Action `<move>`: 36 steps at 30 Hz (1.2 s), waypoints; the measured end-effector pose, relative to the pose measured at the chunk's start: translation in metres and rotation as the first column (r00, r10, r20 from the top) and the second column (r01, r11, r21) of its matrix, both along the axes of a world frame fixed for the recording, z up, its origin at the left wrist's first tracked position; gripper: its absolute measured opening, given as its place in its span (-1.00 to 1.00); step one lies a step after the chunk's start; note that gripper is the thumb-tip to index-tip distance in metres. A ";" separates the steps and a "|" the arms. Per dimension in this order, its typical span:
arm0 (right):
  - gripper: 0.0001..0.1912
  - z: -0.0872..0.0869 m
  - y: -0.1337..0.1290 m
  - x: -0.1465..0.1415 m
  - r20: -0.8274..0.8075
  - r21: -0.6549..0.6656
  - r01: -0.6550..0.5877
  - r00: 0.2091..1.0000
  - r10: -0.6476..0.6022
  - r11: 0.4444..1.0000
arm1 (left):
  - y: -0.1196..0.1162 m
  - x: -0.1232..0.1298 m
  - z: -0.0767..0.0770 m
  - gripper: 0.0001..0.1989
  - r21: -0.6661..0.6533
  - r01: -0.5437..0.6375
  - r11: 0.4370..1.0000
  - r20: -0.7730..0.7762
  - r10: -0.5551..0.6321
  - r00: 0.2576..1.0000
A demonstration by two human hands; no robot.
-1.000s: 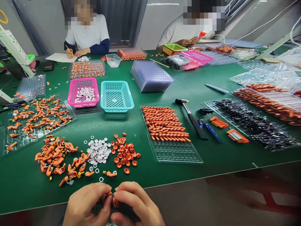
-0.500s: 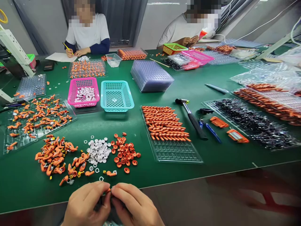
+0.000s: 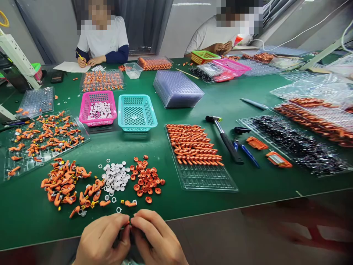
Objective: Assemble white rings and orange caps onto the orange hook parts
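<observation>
My left hand (image 3: 106,237) is closed in a pinch on a small orange earbud part (image 3: 128,222), most of it hidden by the fingers. From the other side, the fingertips of my right hand (image 3: 157,235) are pinched against the same part. Both hands are at the table's near edge. Just beyond them lie a heap of orange earbud housings (image 3: 62,184) with yellow tabs, a pile of white discs (image 3: 117,176) and a group of round orange caps (image 3: 149,179). A single earbud housing (image 3: 129,203) and a white ring (image 3: 118,209) lie closest to my fingers.
A clear tray (image 3: 206,180) holds rows of orange stems, with a hammer (image 3: 227,141) and blue-handled pliers (image 3: 249,156) beside it. Behind are a pink basket (image 3: 82,110), a turquoise basket (image 3: 153,116) and stacked trays (image 3: 178,90). Two people sit across the table.
My right hand has shifted slightly, its knuckles a little higher and to the left. Both hands still pinch at the same spot. The things on the table have not moved.
</observation>
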State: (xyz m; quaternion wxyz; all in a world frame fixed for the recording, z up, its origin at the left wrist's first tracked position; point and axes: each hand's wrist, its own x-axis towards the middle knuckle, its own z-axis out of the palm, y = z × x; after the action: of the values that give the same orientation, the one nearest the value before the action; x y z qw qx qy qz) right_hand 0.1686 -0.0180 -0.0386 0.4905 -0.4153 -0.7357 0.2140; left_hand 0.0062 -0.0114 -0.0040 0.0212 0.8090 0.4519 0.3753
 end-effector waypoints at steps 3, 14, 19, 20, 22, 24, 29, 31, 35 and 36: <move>-0.74 0.004 0.002 0.002 -0.099 -0.078 -0.040 0.995 0.032 0.996 | 0.000 -0.001 0.000 -0.89 -0.004 0.007 1.000 -0.011 -0.007 1.000; -0.80 0.007 0.007 0.008 -0.374 -0.209 -0.198 0.921 0.109 0.958 | 0.000 -0.001 0.003 -0.82 -0.094 0.103 0.990 0.152 -0.088 0.984; -0.77 0.009 0.006 0.013 -0.367 -0.184 -0.222 0.919 0.142 0.958 | -0.002 -0.009 0.005 -0.70 -0.278 0.217 0.936 0.289 -0.134 0.948; -0.76 0.010 0.006 0.014 -0.369 -0.184 -0.223 0.918 0.143 0.957 | -0.002 -0.011 0.005 -0.67 -0.330 0.247 0.911 0.332 -0.133 0.934; -0.74 0.011 0.005 0.016 -0.371 -0.185 -0.229 0.917 0.148 0.956 | -0.003 -0.013 0.007 -0.66 -0.445 0.299 0.844 0.427 -0.093 0.899; -0.73 0.012 0.004 0.017 -0.371 -0.172 -0.243 0.914 0.166 0.955 | -0.004 -0.013 0.007 -0.77 -0.572 0.351 0.742 0.538 0.017 0.843; -0.73 0.014 0.003 0.017 -0.359 -0.139 -0.246 0.915 0.182 0.959 | -0.004 -0.006 0.004 -0.77 -0.755 0.567 0.328 0.647 0.510 0.566; -0.75 0.015 0.004 0.016 -0.365 -0.136 -0.244 0.913 0.180 0.960 | -0.003 -0.005 0.000 -0.67 -0.733 0.643 0.220 0.634 0.564 0.529; -0.78 0.015 0.004 0.013 -0.400 -0.144 -0.221 0.905 0.147 0.965 | -0.004 -0.004 -0.009 -0.55 -0.706 0.702 0.098 0.612 0.584 0.534; -0.79 0.015 0.004 0.012 -0.405 -0.145 -0.218 0.903 0.144 0.965 | -0.005 -0.004 -0.011 -0.53 -0.702 0.709 0.073 0.605 0.585 0.539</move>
State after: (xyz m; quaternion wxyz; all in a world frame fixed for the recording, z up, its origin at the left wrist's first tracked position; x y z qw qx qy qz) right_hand 0.1810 -0.0140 -0.0234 0.5641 -0.3379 -0.6351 0.4052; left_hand 0.0025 -0.0166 -0.0150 0.7970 0.2815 0.4511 0.2864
